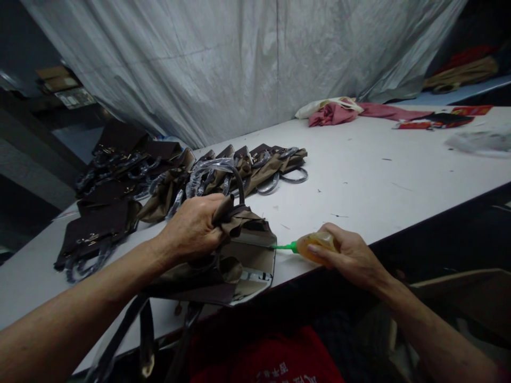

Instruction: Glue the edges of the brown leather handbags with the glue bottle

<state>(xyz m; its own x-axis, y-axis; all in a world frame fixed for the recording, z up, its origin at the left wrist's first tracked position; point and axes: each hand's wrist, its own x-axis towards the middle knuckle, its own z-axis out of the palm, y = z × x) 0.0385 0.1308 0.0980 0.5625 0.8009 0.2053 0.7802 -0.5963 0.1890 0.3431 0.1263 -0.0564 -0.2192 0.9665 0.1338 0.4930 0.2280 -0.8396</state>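
Bunched brown lining of a dark handbag point(199, 290) is gripped in my left hand point(195, 226), its fingers closed on the cloth. The bag lies on its side at the table's front edge, its open end facing right with a pale inner face showing. Its dark handles hang down over the edge. My right hand point(347, 250) squeezes a soft glue bottle point(317, 247) of amber liquid. The bottle's green nozzle point(285, 247) points left, its tip at the rim of the bag's open end.
Several finished-looking dark handbags point(96, 229) with plastic-wrapped handles lie at the left. More bags with brown lining point(255, 165) stand in a row behind. Pink cloth point(333, 114) and a clear plastic bag point(483, 141) lie on the white table point(359, 175). A grey sheet point(239, 64) hangs behind.
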